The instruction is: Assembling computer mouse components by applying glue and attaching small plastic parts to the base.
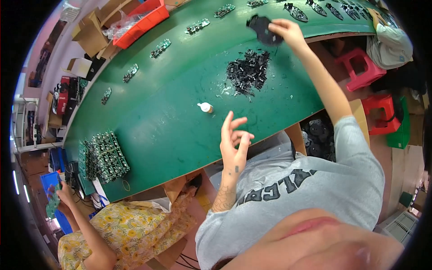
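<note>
Between the fingers and thumb of my right hand (289, 34) is a flat black plastic shell (264, 30), held above the far part of the green table. Just below it on the tabletop lies a loose pile of small black plastic pieces (248, 72). My left hand (234, 146) hovers over the near table edge, fingers apart and partly curled, with nothing seen in it. A small bottle with a white cap (205, 107) stands a short way beyond its fingertips.
A row of green circuit boards (160, 48) crosses the green table (166, 130). Black shells (296, 12) continue it at upper right. Stacked boards (104, 156) sit at left, near a co-worker's hand (64, 194). A carton of black parts (318, 135) is beside me; a red bin (141, 24) stands far left.
</note>
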